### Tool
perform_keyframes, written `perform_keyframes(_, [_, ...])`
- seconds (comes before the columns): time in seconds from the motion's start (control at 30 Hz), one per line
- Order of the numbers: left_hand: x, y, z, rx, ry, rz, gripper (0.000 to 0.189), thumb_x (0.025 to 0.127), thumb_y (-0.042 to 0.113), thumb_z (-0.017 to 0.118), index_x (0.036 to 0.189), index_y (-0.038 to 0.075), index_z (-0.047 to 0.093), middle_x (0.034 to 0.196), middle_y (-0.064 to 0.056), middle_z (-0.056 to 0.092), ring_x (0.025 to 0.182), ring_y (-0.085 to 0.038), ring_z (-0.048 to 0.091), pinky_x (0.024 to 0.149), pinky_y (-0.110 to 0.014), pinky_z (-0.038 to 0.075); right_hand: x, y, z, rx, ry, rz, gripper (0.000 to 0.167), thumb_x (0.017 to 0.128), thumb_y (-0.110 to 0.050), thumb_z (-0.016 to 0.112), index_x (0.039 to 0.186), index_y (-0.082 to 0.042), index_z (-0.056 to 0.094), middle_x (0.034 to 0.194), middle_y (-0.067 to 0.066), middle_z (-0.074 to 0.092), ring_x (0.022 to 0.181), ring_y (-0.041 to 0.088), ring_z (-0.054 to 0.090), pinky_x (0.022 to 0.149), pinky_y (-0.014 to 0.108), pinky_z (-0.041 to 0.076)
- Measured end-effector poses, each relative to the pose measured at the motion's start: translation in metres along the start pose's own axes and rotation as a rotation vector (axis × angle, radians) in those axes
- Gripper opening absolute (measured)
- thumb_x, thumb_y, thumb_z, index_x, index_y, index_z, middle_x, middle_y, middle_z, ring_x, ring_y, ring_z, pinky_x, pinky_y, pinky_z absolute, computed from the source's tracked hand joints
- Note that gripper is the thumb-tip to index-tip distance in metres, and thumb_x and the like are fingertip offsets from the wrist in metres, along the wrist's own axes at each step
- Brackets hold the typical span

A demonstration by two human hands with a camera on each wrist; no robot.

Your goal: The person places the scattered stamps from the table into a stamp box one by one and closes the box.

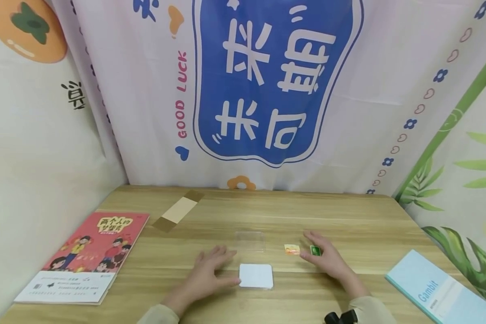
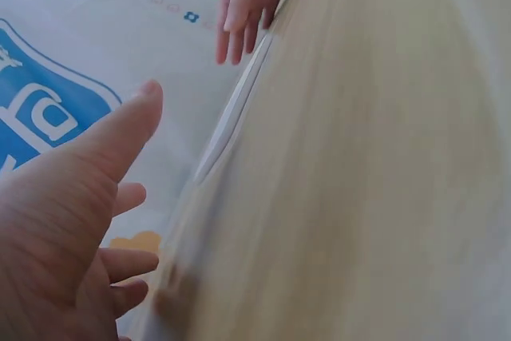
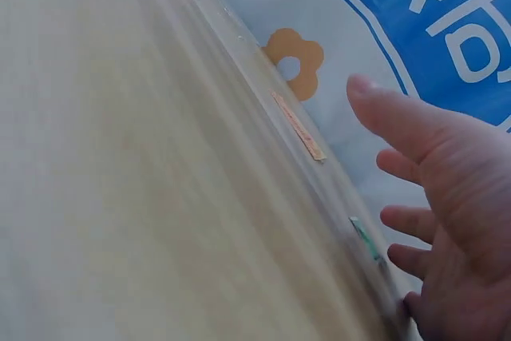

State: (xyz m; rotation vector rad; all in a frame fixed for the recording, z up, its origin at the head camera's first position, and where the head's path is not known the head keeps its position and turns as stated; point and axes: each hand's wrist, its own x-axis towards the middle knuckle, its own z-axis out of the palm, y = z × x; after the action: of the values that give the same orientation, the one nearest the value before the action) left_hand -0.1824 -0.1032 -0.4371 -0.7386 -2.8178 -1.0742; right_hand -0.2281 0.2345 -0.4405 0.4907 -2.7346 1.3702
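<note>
My left hand [image 1: 209, 275] hovers low over the table with fingers spread, its thumb tip right at the left edge of a white rounded card stack [image 1: 256, 276]. On the right, my right hand [image 1: 326, 258] is held with loose, straight fingers and grips nothing. Its thumb points at a small orange-and-yellow sticker-like piece [image 1: 292, 249]. A small green square piece [image 1: 315, 250] lies between its thumb and fingers in the head view. Behind the white stack lies a clear flat rectangular plastic piece [image 1: 249, 241]. In the left wrist view the white stack [image 2: 233, 109] appears edge-on.
A red illustrated book [image 1: 93, 252] lies at the left of the wooden table [image 1: 210, 207]. Brown tape with a pale strip [image 1: 179, 210] sits toward the back left. A light-blue notebook [image 1: 441, 288] lies at the right front. Printed curtains [image 1: 158, 90] hang around the table.
</note>
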Motion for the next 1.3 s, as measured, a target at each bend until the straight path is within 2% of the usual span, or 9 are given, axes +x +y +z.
perform_keyframes(0.17, [-0.001,0.000,0.007,-0.010,-0.005,0.027,0.071,0.069,0.057,0.059,0.124,0.013,0.048,0.131,-0.021,0.033,0.123,-0.036,0.020,0.093,-0.059,0.003,0.001,0.005,0.006,0.013,0.040,-0.001,0.057,0.075,-0.030,0.066,0.123,-0.004,0.047,0.134,0.023,0.027,0.120,0.042,0.020,0.093,0.058,0.014])
perform_keyframes(0.37, [-0.002,0.002,0.013,0.063,0.017,0.036,0.071,0.067,0.059,0.059,0.122,0.015,0.050,0.131,-0.021,0.032,0.123,-0.035,0.020,0.095,-0.057,0.004,0.001,0.007,0.012,-0.093,0.078,-0.063,0.049,0.074,-0.029,0.068,0.114,-0.005,0.056,0.128,0.024,0.035,0.116,0.044,0.026,0.090,0.061,0.016])
perform_keyframes(0.5, [-0.002,0.004,0.014,0.082,0.017,0.035,0.070,0.067,0.060,0.058,0.121,0.016,0.051,0.132,-0.021,0.031,0.123,-0.035,0.020,0.095,-0.056,0.004,0.000,0.007,0.013,-0.159,0.103,-0.073,0.044,0.073,-0.031,0.068,0.109,-0.008,0.060,0.126,0.023,0.039,0.115,0.043,0.028,0.089,0.061,0.018])
perform_keyframes(0.8, [-0.003,0.003,0.015,0.110,0.011,0.036,0.066,0.069,0.059,0.056,0.121,0.018,0.052,0.133,-0.019,0.031,0.124,-0.033,0.019,0.095,-0.056,0.004,0.005,0.005,0.017,-0.226,0.153,-0.043,0.034,0.074,-0.033,0.066,0.101,-0.013,0.065,0.123,0.020,0.043,0.114,0.041,0.032,0.088,0.059,0.021])
perform_keyframes(1.07, [-0.003,0.001,0.015,0.117,0.008,0.040,0.063,0.070,0.058,0.056,0.121,0.020,0.052,0.133,-0.018,0.031,0.124,-0.033,0.019,0.095,-0.056,0.004,0.007,0.001,0.020,-0.298,0.178,-0.013,0.026,0.074,-0.028,0.068,0.096,-0.015,0.067,0.121,0.019,0.046,0.113,0.040,0.035,0.088,0.057,0.022])
perform_keyframes(1.3, [-0.003,0.002,0.015,0.122,0.001,0.036,0.062,0.071,0.057,0.056,0.121,0.020,0.052,0.134,-0.017,0.030,0.124,-0.033,0.018,0.095,-0.056,0.003,0.008,-0.005,0.021,-0.278,0.165,0.053,0.025,0.075,-0.025,0.067,0.097,-0.015,0.067,0.124,0.018,0.043,0.115,0.038,0.031,0.090,0.056,0.017])
